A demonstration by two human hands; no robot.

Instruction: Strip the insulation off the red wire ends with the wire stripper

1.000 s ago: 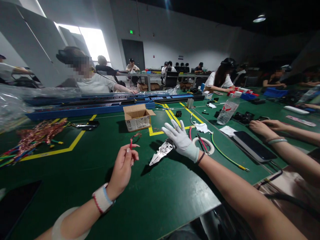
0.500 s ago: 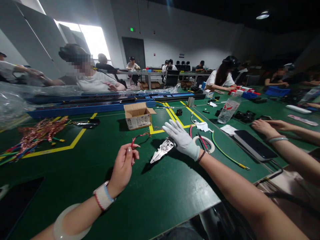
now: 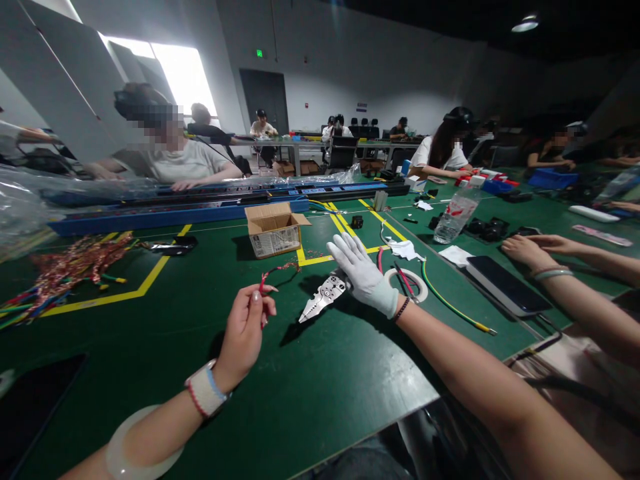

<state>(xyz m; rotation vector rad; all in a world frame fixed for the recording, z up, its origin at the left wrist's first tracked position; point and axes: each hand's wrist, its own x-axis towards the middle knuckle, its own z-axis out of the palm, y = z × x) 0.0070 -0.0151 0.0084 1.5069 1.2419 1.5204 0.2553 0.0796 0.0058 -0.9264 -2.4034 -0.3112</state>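
Between the thumb and fingers of my left hand is a short red wire, its frayed copper strands reaching away over the green table. My right hand wears a white glove. Its fingers lie over the handle side of a silver wire stripper, whose toothed jaws point toward the lower left; the palm side and handles are hidden. The jaws look closed, with nothing between them. Behind my right hand lies a roll of white tape with a red-handled tool across it.
An open cardboard box stands ahead. Stripped copper wires are heaped at left. A plastic bottle, a dark phone-like device and a green-yellow cable lie right, near another person's hands. Long blue rails cross behind.
My hands and the stripper hold nearly the same pose; the whole view has shifted slightly. Across the table, a person's hands have lowered toward the blue rails.
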